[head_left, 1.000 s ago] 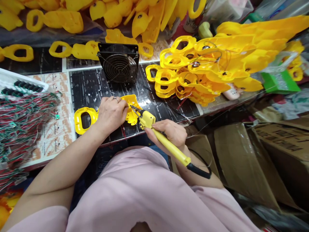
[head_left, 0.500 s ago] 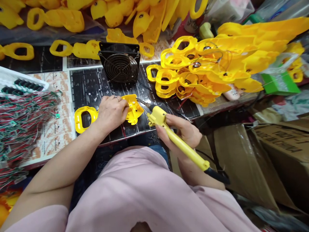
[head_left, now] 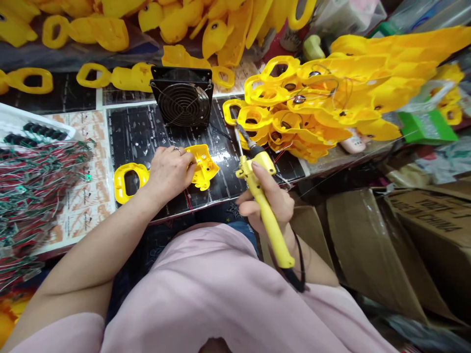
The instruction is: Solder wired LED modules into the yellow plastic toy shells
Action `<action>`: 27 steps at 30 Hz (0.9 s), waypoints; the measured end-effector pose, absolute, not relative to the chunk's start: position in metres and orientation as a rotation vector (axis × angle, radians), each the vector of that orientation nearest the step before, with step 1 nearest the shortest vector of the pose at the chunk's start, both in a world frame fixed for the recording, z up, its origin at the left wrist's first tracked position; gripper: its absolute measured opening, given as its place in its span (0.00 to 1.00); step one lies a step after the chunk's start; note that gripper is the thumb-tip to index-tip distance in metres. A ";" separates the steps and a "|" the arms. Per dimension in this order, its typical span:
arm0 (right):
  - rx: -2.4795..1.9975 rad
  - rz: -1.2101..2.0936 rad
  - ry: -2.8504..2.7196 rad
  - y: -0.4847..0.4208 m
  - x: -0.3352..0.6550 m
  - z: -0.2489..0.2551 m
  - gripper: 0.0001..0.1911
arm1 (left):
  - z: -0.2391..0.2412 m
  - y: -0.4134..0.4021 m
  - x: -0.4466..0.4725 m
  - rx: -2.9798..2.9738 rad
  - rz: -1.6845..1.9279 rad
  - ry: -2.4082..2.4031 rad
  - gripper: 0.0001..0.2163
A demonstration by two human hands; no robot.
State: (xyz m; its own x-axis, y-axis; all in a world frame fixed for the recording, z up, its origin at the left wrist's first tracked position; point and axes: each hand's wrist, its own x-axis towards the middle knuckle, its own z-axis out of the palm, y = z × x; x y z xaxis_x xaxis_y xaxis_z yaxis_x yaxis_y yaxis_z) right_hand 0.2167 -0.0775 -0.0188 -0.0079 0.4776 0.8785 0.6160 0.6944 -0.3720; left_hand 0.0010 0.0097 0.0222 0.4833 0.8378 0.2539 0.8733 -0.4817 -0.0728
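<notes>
My left hand (head_left: pixel 170 171) is closed over the middle of a yellow plastic shell (head_left: pixel 206 166) lying on the dark bench mat. Its ring-shaped end (head_left: pixel 130 182) shows left of the hand, and its other end, with small posts and holes, shows to the right. Thin red wires hang from under my fingers at the bench edge. My right hand (head_left: pixel 274 201) grips a yellow soldering iron (head_left: pixel 270 220) with a thin feed tube beside its tip. The tip points up and away, right of the shell and apart from it. A black cord trails from the handle's lower end.
A black fan (head_left: pixel 184 98) stands just beyond the shell. Stacked yellow shells (head_left: pixel 312 103) with wires and round parts crowd the right. Bundles of red and green wires (head_left: pixel 44 191) lie left beside a white tray (head_left: pixel 37 120). Cardboard boxes (head_left: pixel 360 245) stand low on the right.
The soldering iron has swung away from the shell, to the right, and its tip now points up toward the stacked shells. My left hand and the shell stay in place.
</notes>
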 end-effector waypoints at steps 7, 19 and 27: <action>-0.909 -0.171 -1.758 -0.053 0.200 -0.041 0.09 | 0.025 0.007 0.006 -2.546 -0.207 -1.550 0.14; -0.875 -0.257 -1.928 -0.039 0.194 -0.055 0.18 | 0.068 0.010 -0.007 -2.679 0.094 -1.553 0.16; -0.867 -0.254 -1.919 -0.040 0.193 -0.051 0.16 | 0.073 0.001 0.014 -2.515 0.319 -1.485 0.11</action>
